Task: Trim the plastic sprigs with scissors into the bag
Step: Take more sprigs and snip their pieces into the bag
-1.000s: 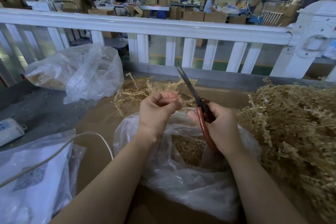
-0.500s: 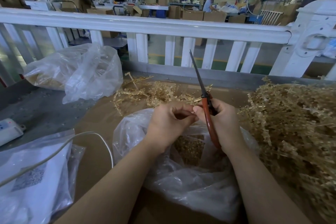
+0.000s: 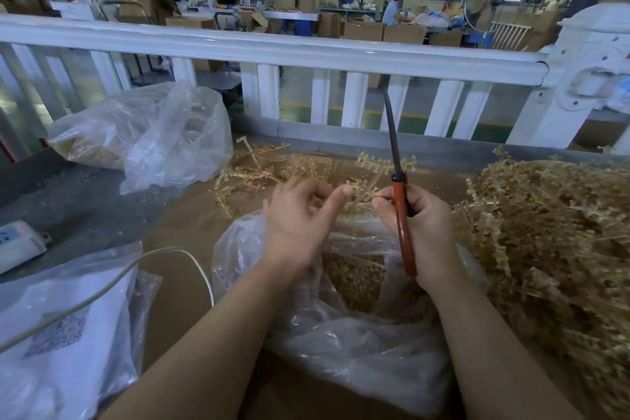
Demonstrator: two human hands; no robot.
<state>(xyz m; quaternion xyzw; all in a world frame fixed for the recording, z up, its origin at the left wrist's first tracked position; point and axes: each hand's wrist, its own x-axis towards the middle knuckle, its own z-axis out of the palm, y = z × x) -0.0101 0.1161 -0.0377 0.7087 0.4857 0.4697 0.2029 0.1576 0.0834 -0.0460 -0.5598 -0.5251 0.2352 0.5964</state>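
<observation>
The scissors (image 3: 398,201) have dark, dull metal blades and smooth, glossy red-orange plastic handles. The open bag (image 3: 358,344) is thin clear plastic film, crinkled and shiny. The sprigs (image 3: 552,232) are tan plastic, knobbly and matt. The worktop (image 3: 177,225) is covered with flat brown cardboard, matt. A second clear plastic bag (image 3: 163,136) is glossy and creased. The railing (image 3: 272,51) is smooth, glossy white. The cable (image 3: 112,280) is smooth white plastic.

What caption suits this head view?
Right hand holds closed scissors upright over the open bag; left hand reaches for a sprig.
</observation>
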